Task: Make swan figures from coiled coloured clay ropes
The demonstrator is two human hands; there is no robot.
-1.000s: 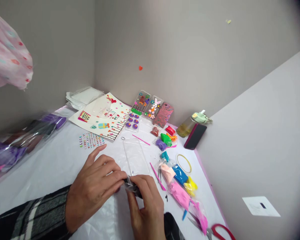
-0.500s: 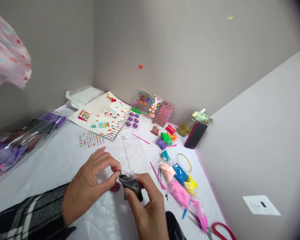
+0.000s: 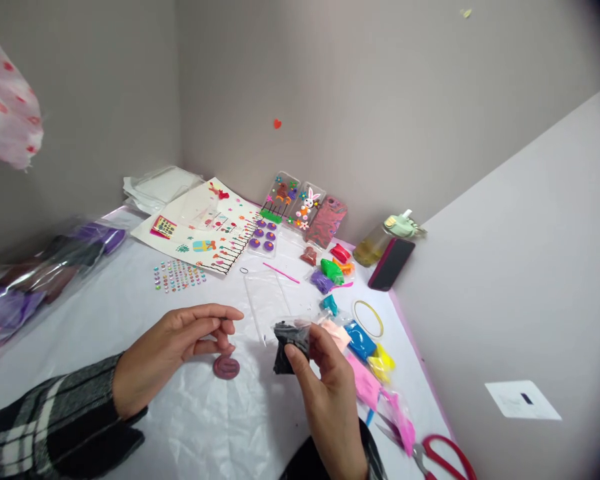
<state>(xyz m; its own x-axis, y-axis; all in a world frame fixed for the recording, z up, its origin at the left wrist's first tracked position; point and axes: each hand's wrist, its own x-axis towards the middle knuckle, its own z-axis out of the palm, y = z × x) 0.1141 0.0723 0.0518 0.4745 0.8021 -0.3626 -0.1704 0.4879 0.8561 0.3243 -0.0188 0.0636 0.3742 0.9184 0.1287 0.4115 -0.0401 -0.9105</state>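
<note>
A small clear packet of black modelling clay (image 3: 291,347) is gripped between the thumb and fingers of my right hand (image 3: 330,393), held up over the sheet. My left hand (image 3: 180,343) is apart from it on the left, its thumb and fingertips drawn together. Any bit between those fingertips is too small to name. Just under them a round mauve clay disc (image 3: 227,367) with grooves on top lies on the white plastic sheet (image 3: 200,427). Beyond the hands is a clear phone case (image 3: 266,303).
Clay packets, including a blue one (image 3: 360,340) and a yellow one (image 3: 381,363), line the right side near red-handled scissors (image 3: 447,453). Behind stand decorated phone cases (image 3: 327,222), a bottle (image 3: 373,248) and a phone (image 3: 391,263). Left are gem stickers (image 3: 180,276) and a decorated paper (image 3: 195,230).
My hands have parted. The right has moved right with the black clay packet, while the left has come off the packet and shifted slightly left, uncovering the mauve disc.
</note>
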